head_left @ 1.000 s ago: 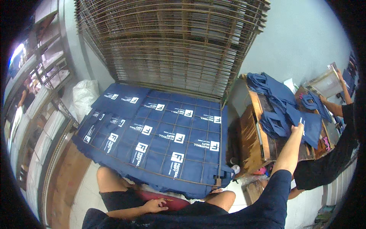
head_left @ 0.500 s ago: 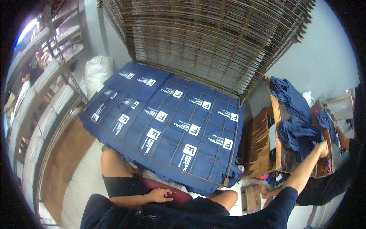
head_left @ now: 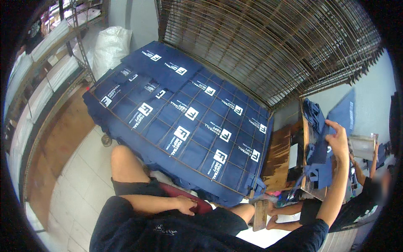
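My left hand (head_left: 187, 205) lies in my lap over a dark red surface (head_left: 168, 190), its fingers loosely curled with nothing visible in them. Out to the right, my right hand (head_left: 338, 140) is raised and pinches a navy fabric piece (head_left: 321, 147) at the wooden box. Another flat blue piece (head_left: 342, 112) with a pale print stands up behind my fingers; whether they hold it too, I cannot tell. Before me, printed navy panels (head_left: 193, 138) cover a low table under a rusty wire grid (head_left: 199, 119).
Hinged wire racks (head_left: 260, 46) lean up behind the table. More navy cloth (head_left: 312, 112) lies in the wooden box (head_left: 277, 155). A co-worker (head_left: 357, 197) sits at right, near a small wooden stool (head_left: 260, 215). A white sack (head_left: 111, 50) and shelving (head_left: 50, 80) stand left.
My right hand has risen from the fabric pile in the box, lifting navy cloth. The view has turned, and my left hand stays in my lap.
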{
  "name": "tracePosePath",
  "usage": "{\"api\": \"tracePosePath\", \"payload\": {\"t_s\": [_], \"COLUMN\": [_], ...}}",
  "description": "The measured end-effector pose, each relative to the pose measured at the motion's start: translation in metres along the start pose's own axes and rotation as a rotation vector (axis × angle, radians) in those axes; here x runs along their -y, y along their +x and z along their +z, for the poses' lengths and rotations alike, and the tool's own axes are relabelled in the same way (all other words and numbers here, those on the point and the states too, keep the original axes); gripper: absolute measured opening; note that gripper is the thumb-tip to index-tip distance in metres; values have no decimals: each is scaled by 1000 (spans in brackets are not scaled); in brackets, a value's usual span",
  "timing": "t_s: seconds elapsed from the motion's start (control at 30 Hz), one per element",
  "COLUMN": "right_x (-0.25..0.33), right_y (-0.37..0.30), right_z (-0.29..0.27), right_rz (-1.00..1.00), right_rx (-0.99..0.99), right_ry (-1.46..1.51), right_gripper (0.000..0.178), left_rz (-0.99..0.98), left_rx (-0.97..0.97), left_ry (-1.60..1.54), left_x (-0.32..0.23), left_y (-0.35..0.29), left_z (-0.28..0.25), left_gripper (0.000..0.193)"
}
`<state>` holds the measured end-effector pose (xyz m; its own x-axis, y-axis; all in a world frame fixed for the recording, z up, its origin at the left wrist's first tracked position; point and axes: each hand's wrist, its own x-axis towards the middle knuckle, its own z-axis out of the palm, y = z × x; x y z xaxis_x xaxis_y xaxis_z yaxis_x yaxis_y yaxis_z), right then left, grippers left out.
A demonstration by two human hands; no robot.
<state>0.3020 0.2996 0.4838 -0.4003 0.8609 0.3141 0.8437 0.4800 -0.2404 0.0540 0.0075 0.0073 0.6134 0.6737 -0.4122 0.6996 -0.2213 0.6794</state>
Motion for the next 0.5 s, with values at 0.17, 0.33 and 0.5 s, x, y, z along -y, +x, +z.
{"api": "tracePosePath", "payload": {"t_s": [0.17,0.33,0.5], "right_x": [112,221,266], "right_y": [14,15,24], "right_z": [25,62,112], "right_rz": [-206,-276,-364], "right_rx": [13,447,808], "right_ry": [-78,50,347], "right_gripper": [52,46,47], "left_rz": [15,69,195], "left_rx": [121,40,154], "left_ry": [-142,-160,-63], "left_x": [4,17,15], "left_y": [4,12,23], "left_z": [-8,7,6], "left_gripper": [60,61,59]}}
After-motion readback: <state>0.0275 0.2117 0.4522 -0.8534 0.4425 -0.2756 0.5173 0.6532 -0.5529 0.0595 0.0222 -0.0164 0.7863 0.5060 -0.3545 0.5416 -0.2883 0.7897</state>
